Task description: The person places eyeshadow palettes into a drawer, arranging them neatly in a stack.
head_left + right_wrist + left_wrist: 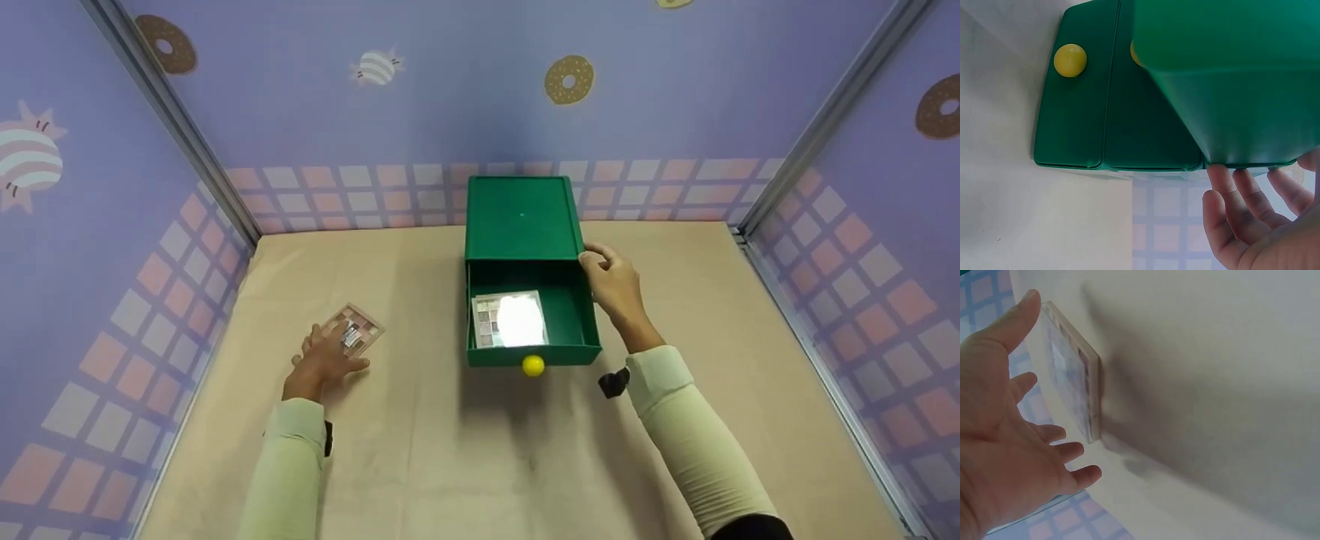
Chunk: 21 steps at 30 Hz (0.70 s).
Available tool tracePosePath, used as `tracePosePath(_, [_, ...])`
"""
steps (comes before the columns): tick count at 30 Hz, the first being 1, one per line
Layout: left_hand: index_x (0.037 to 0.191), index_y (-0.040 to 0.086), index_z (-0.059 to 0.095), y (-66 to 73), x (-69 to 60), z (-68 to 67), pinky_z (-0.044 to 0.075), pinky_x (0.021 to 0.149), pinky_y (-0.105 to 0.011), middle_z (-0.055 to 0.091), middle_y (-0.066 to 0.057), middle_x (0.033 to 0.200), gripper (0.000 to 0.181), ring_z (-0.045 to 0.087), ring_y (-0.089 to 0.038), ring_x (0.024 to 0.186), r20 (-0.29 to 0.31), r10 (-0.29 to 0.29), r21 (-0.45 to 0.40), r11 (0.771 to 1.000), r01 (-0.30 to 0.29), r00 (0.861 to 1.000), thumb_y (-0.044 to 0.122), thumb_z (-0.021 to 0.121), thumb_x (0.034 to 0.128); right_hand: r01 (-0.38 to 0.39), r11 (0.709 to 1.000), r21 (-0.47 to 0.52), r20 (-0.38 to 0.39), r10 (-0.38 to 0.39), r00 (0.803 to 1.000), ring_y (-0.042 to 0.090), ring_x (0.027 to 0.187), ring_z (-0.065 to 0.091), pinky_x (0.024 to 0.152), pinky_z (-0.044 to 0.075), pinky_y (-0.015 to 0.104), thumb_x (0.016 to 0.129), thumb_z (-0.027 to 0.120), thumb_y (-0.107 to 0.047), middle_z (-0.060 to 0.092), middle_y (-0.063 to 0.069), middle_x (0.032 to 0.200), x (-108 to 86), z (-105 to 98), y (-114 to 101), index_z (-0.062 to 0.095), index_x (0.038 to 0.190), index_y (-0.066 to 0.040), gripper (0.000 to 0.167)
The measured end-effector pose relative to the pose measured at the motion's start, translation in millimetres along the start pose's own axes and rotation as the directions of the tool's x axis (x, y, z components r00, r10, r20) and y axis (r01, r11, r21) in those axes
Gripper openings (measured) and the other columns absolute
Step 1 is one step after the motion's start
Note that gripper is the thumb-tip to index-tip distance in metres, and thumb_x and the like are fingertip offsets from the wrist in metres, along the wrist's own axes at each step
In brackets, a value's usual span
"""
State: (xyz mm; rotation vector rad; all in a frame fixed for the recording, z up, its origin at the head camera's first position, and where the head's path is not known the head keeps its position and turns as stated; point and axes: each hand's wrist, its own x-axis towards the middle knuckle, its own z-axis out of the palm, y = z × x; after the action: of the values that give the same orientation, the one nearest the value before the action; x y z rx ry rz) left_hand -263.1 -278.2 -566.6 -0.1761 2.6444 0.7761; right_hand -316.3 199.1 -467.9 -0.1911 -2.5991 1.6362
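One open green drawer [495, 357]: square multi-pan palette [486, 321] inside. Beige surface [435, 450], lilac walls [465, 112]. Left hand [324, 364] splayed at second palette [367, 328]; right hand [616, 289] relaxed, touching green cabinet [521, 217].

Looks like a small booth, more a test or recording stall than a lived-in room. Is closed in on the left, far and right sides by lilac wall panels [465, 112], printed with doughnuts [555, 80], wrapped sweets [375, 67] and a pink-and-white check band [391, 175] along the bottom. Shows grey metal posts [172, 112] at both far corners, a metal rail [827, 390] along the right panel's foot, and beige cloth [420, 450] spread between.
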Motion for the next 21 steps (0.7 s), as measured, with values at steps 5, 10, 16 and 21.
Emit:
tracePosePath(5, [0.163,0.011,0.020,-9.1,0.5,4.6,0.007,0.116,-0.074,0.000,-0.033,0.166,0.088,0.002,-0.056,0.151,-0.014,-0.005,0.032,0.999,0.006,1.000,0.030,0.068,0.0918,-0.004,1.000,-0.002,0.000,0.004,1.000,0.030,0.106,0.066,0.077,0.059,0.039,0.102,0.053,-0.044,0.067,0.015,0.125,0.0,0.2,0.2,0.059,0.143,-0.023,0.047])
tracePosePath(10, [0.159,0.011,0.031,-21.7,8.5,9.8,0.013,0.114,-0.074,0.009,-0.034,0.164,0.080,0.008,-0.055,0.150,-0.100,0.044,0.048,0.998,-0.039,0.994,0.028,0.068,0.0905,-0.005,1.000,0.002,-0.003,0.005,1.000,0.031,0.106,0.067,0.079,0.059,0.041,0.102,0.052,-0.043,0.067,0.015,0.125,-0.8,0.1,-0.8,0.059,0.143,-0.023,0.047])
tracePosePath(16, [0.154,0.008,0.039,-31.2,11.5,13.8,0.020,0.113,-0.073,0.017,-0.036,0.161,0.072,0.020,-0.056,0.148,-0.169,0.083,0.037,0.996,-0.078,0.982,0.025,0.068,0.0909,-0.006,1.000,-0.001,0.003,0.006,1.000,0.032,0.106,0.068,0.081,0.060,0.043,0.102,0.052,-0.042,0.067,0.016,0.125,-2.4,0.5,-0.4,0.059,0.143,-0.022,0.046])
tracePosePath(21, [0.153,0.009,0.041,-30.1,9.8,12.2,0.028,0.112,-0.072,0.018,-0.036,0.159,0.070,0.031,-0.059,0.142,-0.188,0.090,0.024,0.996,-0.086,0.978,0.024,0.069,0.0905,-0.002,1.000,-0.006,-0.005,0.002,1.000,0.031,0.103,0.068,0.077,0.059,0.038,0.102,0.052,-0.043,0.068,0.015,0.124,-1.5,0.7,-0.7,0.059,0.143,-0.023,0.046])
